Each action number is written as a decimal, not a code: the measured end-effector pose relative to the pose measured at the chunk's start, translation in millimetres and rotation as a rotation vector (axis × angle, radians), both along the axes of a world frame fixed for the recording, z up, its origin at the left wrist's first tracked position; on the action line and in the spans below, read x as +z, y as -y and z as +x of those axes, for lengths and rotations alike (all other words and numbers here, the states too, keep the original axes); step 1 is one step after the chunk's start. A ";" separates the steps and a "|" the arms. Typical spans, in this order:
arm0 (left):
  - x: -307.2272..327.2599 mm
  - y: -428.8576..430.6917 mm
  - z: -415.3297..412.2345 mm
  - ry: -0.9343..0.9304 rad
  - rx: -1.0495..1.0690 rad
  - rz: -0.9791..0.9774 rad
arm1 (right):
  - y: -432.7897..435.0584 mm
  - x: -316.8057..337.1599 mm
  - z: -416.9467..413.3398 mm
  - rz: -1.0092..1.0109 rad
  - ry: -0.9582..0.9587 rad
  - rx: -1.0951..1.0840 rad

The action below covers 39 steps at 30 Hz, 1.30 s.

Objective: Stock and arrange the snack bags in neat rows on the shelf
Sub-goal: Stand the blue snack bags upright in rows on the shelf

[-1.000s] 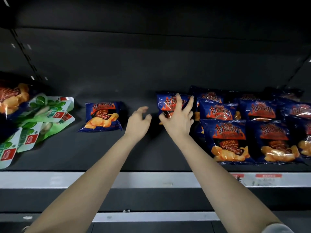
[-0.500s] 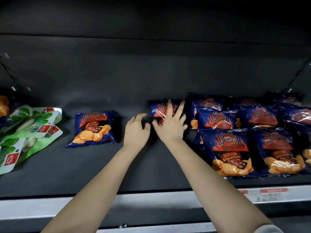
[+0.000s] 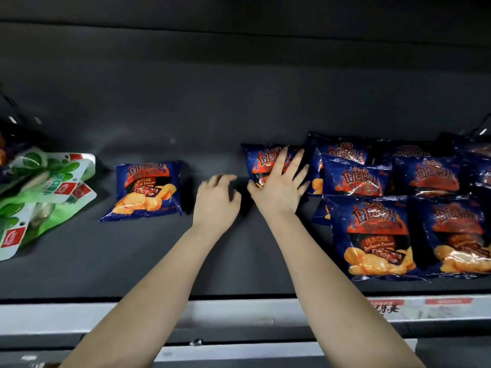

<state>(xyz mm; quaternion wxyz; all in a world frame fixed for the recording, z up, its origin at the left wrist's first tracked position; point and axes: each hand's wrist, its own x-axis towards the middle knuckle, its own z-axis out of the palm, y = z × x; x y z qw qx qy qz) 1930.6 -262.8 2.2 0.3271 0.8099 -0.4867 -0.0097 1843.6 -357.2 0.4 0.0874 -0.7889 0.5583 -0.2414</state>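
Note:
Blue barbecue chip bags lie on a dark shelf [image 3: 164,248]. My right hand [image 3: 279,188] presses flat, fingers spread, on one blue bag [image 3: 261,162] at the back middle. Just left of it, my left hand [image 3: 216,197] hovers with fingers loosely curled, holding nothing, its fingertips close to that bag's left edge. A lone blue bag [image 3: 147,191] lies further left, apart from the rest. Several more blue bags [image 3: 377,235] lie in overlapping rows on the right.
Green snack bags [image 3: 45,192] are piled at the left end of the shelf. A white price rail [image 3: 66,317] runs along the shelf's front edge. Bare dark shelf surface lies between the lone bag and the right rows.
My right hand has stayed on the back-middle bag and flattened onto it. My left hand has edged closer beside it. The view has shifted a little.

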 end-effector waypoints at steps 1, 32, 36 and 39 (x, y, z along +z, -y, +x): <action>-0.4 -0.1 -0.1 0.002 -0.001 0.011 | 0.0 -1.1 -0.9 -0.026 -0.006 0.005; -0.5 -0.1 2.6 -0.014 0.026 0.090 | -3.5 -5.8 6.7 -0.086 -0.079 0.117; -0.7 -1.6 1.4 -0.021 0.025 0.130 | -3.1 0.4 5.9 -0.038 -0.089 0.140; 7.2 -5.4 1.5 -0.014 0.013 0.137 | -8.3 8.0 1.6 -0.015 -0.025 0.161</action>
